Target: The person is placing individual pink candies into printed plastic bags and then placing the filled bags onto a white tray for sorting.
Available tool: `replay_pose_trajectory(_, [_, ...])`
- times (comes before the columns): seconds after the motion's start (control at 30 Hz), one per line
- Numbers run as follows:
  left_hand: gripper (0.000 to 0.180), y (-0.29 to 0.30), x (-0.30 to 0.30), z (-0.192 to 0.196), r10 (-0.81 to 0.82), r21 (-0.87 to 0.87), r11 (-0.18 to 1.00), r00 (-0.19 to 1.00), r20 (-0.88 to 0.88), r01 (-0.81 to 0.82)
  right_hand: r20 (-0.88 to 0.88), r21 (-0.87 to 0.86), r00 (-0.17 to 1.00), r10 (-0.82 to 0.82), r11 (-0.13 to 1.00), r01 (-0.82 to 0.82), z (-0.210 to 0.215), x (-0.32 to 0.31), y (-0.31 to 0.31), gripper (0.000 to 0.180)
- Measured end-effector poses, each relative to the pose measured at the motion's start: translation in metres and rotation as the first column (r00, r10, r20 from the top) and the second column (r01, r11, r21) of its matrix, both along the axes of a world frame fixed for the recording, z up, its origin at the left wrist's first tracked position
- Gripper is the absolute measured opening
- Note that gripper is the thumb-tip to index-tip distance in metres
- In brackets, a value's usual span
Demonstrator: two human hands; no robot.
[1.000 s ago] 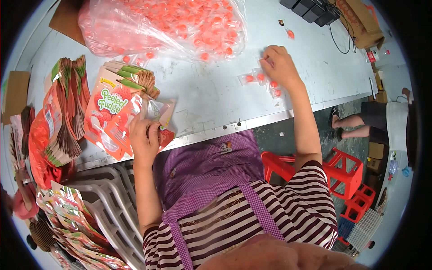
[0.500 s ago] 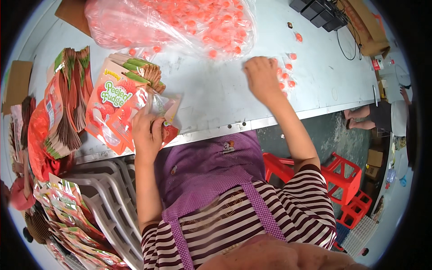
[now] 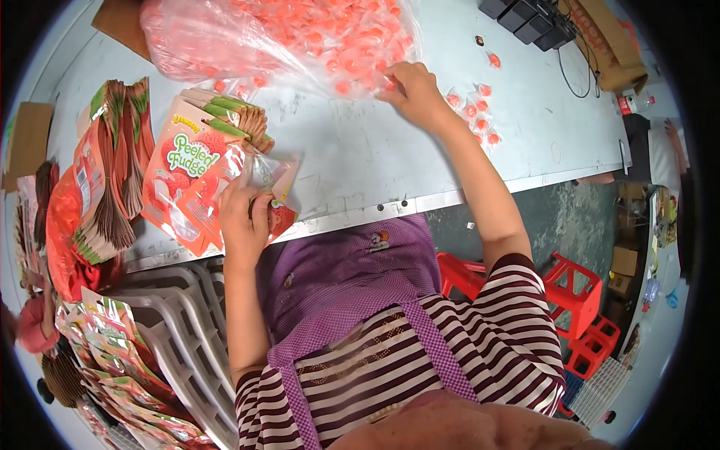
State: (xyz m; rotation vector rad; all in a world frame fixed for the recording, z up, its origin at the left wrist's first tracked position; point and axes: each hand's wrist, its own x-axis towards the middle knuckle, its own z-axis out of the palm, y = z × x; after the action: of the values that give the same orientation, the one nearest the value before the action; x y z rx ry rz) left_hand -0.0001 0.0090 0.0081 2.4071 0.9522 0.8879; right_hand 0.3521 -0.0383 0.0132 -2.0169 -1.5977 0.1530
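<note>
Right hand (image 3: 412, 94): fingers curled, pinching at wrapped orange-red candies at the mouth of the large clear candy bag (image 3: 285, 34) in the upper centre of the frame; left hand (image 3: 244, 217): fingers closed around an open stand-up pouch (image 3: 271, 187) at the table edge (image 3: 450, 196), left of centre. The pouch is judged light, thin and slippery, best gripped at its rim. Half a second earlier the right hand lay lower right, over the loose candies (image 3: 476, 112).
</note>
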Motion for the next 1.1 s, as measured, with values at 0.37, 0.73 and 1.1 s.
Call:
replay_pose_trajectory(0.37, [0.014,0.001,-0.001,0.0,0.003,-0.028,1.0,1.0,-0.008,-0.003,0.165,0.061,0.984,0.067,0.995,-0.078,0.003,-0.031,-0.069,0.023])
replay_pose_trajectory(0.73, [0.013,0.001,0.001,0.003,-0.008,-0.033,0.999,0.999,-0.04,0.007,0.249,0.15,0.968,-0.008,0.988,-0.031,0.001,-0.022,-0.015,0.04])
replay_pose_trajectory(1.1, [0.012,0.0,0.0,0.003,-0.01,0.002,1.0,1.0,-0.003,0.01,0.267,0.016,0.964,0.015,1.0,-0.02,0.005,-0.03,-0.033,0.024])
